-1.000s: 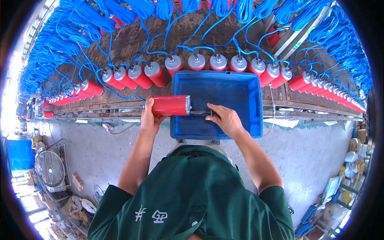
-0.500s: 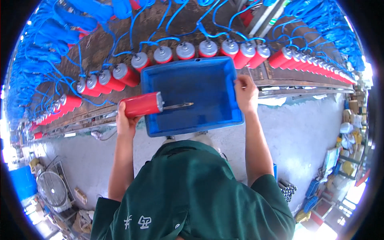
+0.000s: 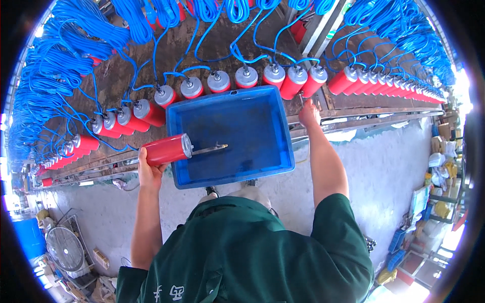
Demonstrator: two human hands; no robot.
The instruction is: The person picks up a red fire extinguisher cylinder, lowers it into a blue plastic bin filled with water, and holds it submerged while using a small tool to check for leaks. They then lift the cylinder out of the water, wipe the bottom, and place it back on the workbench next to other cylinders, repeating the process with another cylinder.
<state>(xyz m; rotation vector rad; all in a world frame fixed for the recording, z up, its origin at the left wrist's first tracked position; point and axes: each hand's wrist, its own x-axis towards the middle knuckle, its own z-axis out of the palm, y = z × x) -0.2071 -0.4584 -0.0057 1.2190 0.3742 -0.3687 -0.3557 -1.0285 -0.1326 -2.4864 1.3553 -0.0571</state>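
My left hand [image 3: 150, 174] is wrapped round the rear end of a red cylinder [image 3: 164, 150] with a silver end cap. The cylinder lies on its side over the left rim of a blue plastic bin [image 3: 284, 123]. From its cap a thin metal rod [image 3: 209, 149] with a brass-coloured tip points out over the bin. At the table edge, right of the bin, my right hand [image 3: 309, 115] has its fingers pinched together just below a standing red cylinder [image 3: 316, 81]. Something small and thin shows at the fingertips, too small to name.
Several red cylinders with silver caps line the dark wooden table [image 3: 222, 50], each joined to a blue cable. Coiled blue cables [image 3: 86, 30] hang along the back. A metal post [image 3: 323, 33] rises behind the row. A round fan [image 3: 65, 247] stands on the floor at lower left.
My right hand has left the bin's right rim and reached to the table edge by the cylinders. The bin and the held cylinder sit slightly lower and further left in view.
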